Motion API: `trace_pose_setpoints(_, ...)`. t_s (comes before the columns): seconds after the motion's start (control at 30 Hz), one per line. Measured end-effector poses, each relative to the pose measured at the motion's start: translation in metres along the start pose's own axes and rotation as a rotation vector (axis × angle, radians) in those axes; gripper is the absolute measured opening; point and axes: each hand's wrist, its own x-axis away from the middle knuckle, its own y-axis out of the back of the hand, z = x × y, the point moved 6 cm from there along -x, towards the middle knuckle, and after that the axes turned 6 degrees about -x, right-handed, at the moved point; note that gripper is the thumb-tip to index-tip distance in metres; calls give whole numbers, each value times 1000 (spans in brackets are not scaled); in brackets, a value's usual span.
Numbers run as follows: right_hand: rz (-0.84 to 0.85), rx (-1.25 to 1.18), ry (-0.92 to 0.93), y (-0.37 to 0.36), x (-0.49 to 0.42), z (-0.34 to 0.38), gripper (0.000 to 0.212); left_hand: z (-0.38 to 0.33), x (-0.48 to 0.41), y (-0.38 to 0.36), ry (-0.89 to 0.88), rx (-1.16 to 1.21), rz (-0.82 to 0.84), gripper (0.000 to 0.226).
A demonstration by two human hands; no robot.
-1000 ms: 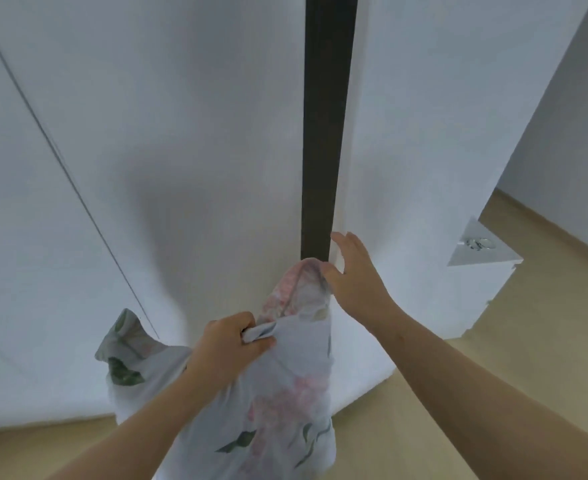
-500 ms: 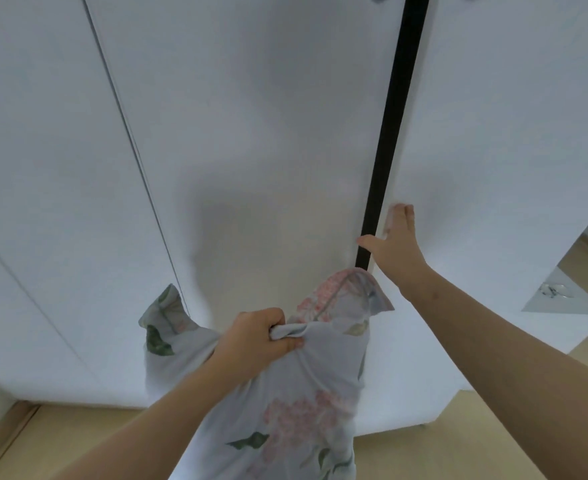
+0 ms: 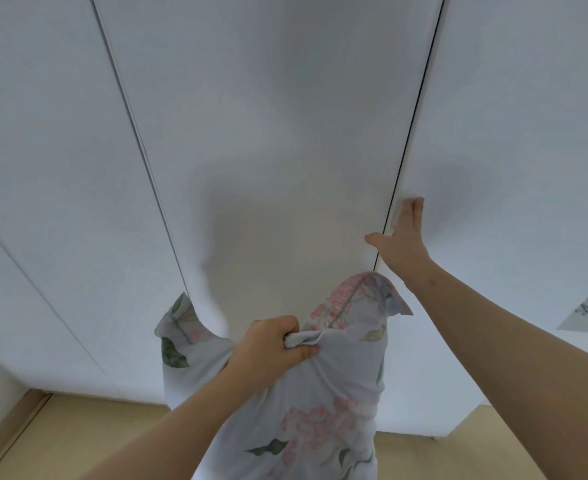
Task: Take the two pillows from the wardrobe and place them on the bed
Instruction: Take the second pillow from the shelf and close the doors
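Your left hand (image 3: 273,344) is fisted tight on a bunched fold of the floral pillow (image 3: 313,403), which hangs from that grip at 6 o'clock, clear of the floor (image 3: 77,441). Your right hand (image 3: 398,242) lies flat and open, holding nothing, palm against the wardrobe door (image 3: 510,168) at 3 o'clock, fingers beside the dark seam. Step in hand, as I judge it: shutting the wardrobe (image 3: 268,116) with a pillow already out. Only a thin dark gap shows at the seam, so the inside and whatever it holds is hidden; whether one pillow or two hang in your grip is hard to tell from the folds. The bed is not in view. Next move calls for seating the door, then turning toward the bed with the fabric kept firmly gathered.
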Motion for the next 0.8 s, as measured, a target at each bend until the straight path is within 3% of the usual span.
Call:
trace_pose_setpoints(0.17,-30,168,-60,-4,-10,2,84,5,-1,-2,29,12,6,52)
trace_pose_setpoints(0.5,-23,183,-59,-6,-22,-7,79,5,1,1,53,11,-12,51)
trace_pose_setpoints(0.8,-44,-128,12,13,2,-34,72,-4,1,29,103,75,-122,48)
